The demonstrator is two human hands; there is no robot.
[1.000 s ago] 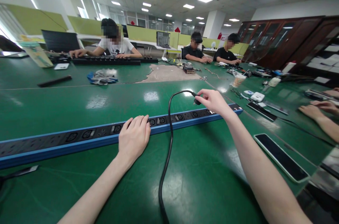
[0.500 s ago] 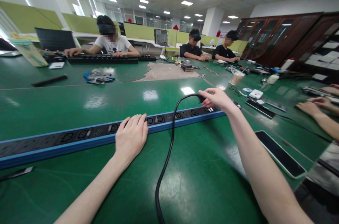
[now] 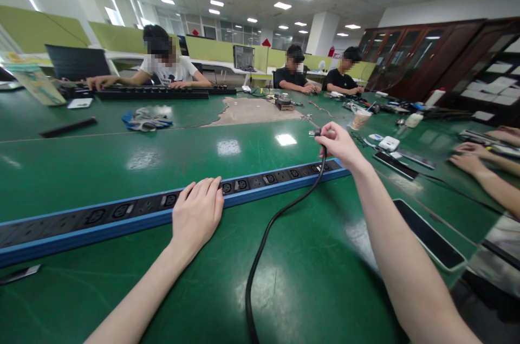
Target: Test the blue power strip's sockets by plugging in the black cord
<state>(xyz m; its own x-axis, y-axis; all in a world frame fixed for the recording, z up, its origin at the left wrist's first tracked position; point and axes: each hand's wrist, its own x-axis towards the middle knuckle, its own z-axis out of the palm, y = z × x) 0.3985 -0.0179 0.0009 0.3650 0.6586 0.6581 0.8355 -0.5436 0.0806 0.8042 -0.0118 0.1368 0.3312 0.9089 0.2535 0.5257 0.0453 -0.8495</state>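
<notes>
A long blue-framed power strip (image 3: 260, 194) with a row of black sockets lies across the green table. My left hand (image 3: 198, 208) grips it near the middle, palm on the near side and fingers bent over the top. My right hand (image 3: 336, 143) is closed around the plug (image 3: 318, 132) of a black power cord, held above the strip's right end. The plug's metal prongs point left, apart from the sockets. From there the power cord (image 3: 266, 233) hangs down and curves over the table to the bottom edge of the view.
A phone (image 3: 428, 235) lies right of my right forearm. Blue-grey gloves (image 3: 146, 119) and a dark bar (image 3: 68, 127) lie beyond the strip. A co-worker's hands (image 3: 473, 157) are at the right edge. A drink cup (image 3: 360, 117) and loose parts stand at the far right; other people sit across the table.
My right hand has turned the plug so its prongs now show, pointing left. The cord has swung right and hangs beneath the hand. My left hand stays on the power strip.
</notes>
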